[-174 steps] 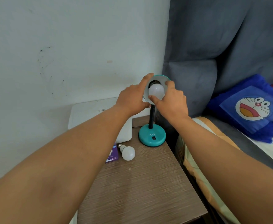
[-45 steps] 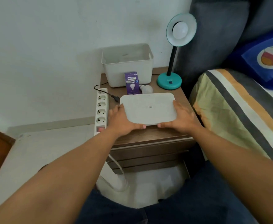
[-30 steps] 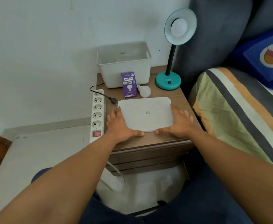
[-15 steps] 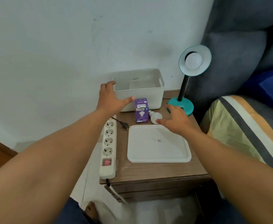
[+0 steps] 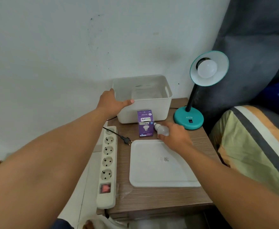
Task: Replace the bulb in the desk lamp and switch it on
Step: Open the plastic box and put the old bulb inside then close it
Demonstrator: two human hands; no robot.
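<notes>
A teal desk lamp stands at the back right of the bedside table, with a white bulb screwed into its shade, unlit. A loose white bulb lies beside a purple bulb box; my right hand has its fingers closed around that loose bulb. My left hand grips the front left corner of a white storage bin. The lamp's black plug lies unplugged on the table next to a power strip.
A white lid lies flat on the wooden table in front of the box. The wall is close behind the bin. A striped cushion and grey upholstery border the table's right side.
Both hands let go of the lid, which now rests on the table. My left hand went to the bin's corner and my right hand closed on the loose bulb.
</notes>
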